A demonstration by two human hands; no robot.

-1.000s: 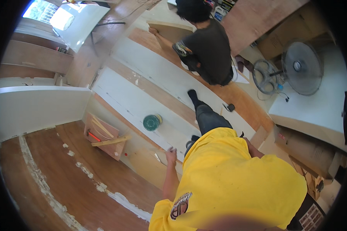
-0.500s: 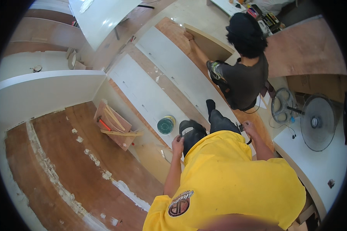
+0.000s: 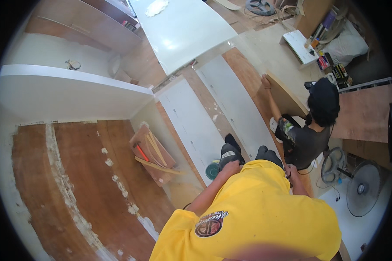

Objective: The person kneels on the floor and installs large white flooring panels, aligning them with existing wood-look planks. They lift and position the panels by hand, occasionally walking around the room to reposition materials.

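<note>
My left hand (image 3: pixel 231 168) has its fingers curled on the dark trouser fabric (image 3: pixel 229 154) over my left thigh, just beside a green-lidded can (image 3: pixel 211 170) that is partly hidden. At my right hip, below the hem of my yellow shirt (image 3: pixel 256 200), my right hand (image 3: pixel 290 170) is closed on something dark, too small to make out. My sock-covered foot (image 3: pixel 231 140) rests among long white panel strips (image 3: pixel 187 126) laid on plywood (image 3: pixel 239 74).
A co-worker (image 3: pixel 309 139) crouches at right, holding a wooden board (image 3: pixel 285 91). A floor fan (image 3: pixel 362 189) stands behind them. A glossy white table (image 3: pixel 183 30) is ahead. At left, a board with a hammer and sticks (image 3: pixel 150 154) lies beside a white partition (image 3: pixel 65 91).
The view has swung, shifting the co-worker right and down. My left leg has stepped up beside the can, and both hands have moved up to my thighs and hip.
</note>
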